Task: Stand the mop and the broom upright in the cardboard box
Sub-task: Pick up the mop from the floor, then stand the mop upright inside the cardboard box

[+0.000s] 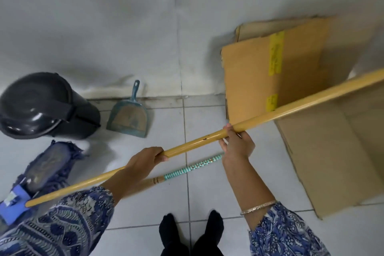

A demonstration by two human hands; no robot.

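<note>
Both hands grip the mop's (39,170) long wooden handle, the left hand (145,160) closed around it lower down, the right hand (236,143) wrapped around it nearer the cardboard box (311,141). The handle slants across the box's open top. The broom (187,169) lies on the tiled floor (207,193) beneath, near the dustpan (128,118) and bin (41,106).

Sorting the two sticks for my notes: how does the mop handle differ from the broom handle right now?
The mop handle is plain yellow; the broom handle has teal-and-white wrapping. The mop handle is held off the floor by the left hand and right hand; the broom handle lies on the tiles, unheld. Both are long and slim.
</note>
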